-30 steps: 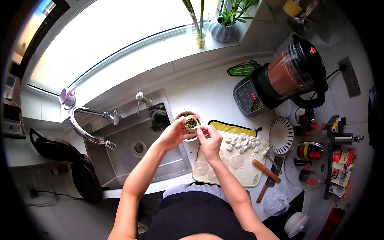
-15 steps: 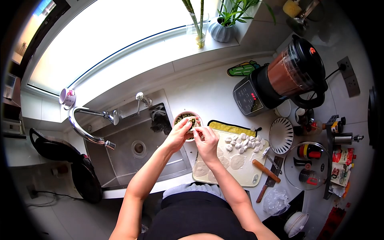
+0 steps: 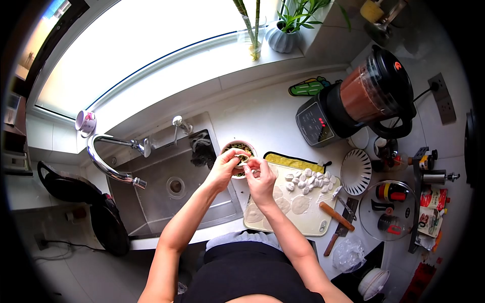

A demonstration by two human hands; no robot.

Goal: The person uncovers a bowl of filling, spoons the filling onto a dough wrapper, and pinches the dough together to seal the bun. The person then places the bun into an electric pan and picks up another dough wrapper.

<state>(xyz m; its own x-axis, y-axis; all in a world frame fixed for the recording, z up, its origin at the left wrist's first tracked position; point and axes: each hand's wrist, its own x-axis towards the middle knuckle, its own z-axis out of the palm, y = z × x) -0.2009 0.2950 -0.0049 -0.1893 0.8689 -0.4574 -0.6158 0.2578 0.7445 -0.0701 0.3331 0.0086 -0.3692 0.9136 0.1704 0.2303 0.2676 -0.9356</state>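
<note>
My left hand (image 3: 224, 170) and my right hand (image 3: 260, 184) meet over a bowl (image 3: 255, 150) of chopped green filling. Between their fingertips is a partly folded dumpling (image 3: 242, 159), with dark filling showing at its opening. Left fingers cradle its side while the right fingers pinch its edge. Close to my right hand lies a pale cutting board (image 3: 314, 224) carrying flat round dough wrappers (image 3: 300, 204) and a pile of floured dough pieces (image 3: 309, 179). A rolling pin (image 3: 336, 216) rests across the board's right edge, beside a cleaver (image 3: 344, 222).
The steel sink (image 3: 156, 202) with its faucet (image 3: 108, 169) is to the left. A blender (image 3: 353, 96) full of reddish-brown contents stands at the back right. Nearby are a striped plate (image 3: 355, 171), a glass lid (image 3: 369, 222), a plastic bag (image 3: 348, 253) and a yellow cloth (image 3: 293, 161).
My right fingers have curled and shifted slightly along the dumpling's edge, and the wrapper looks more folded over the filling. Both hands stay above the bowl.
</note>
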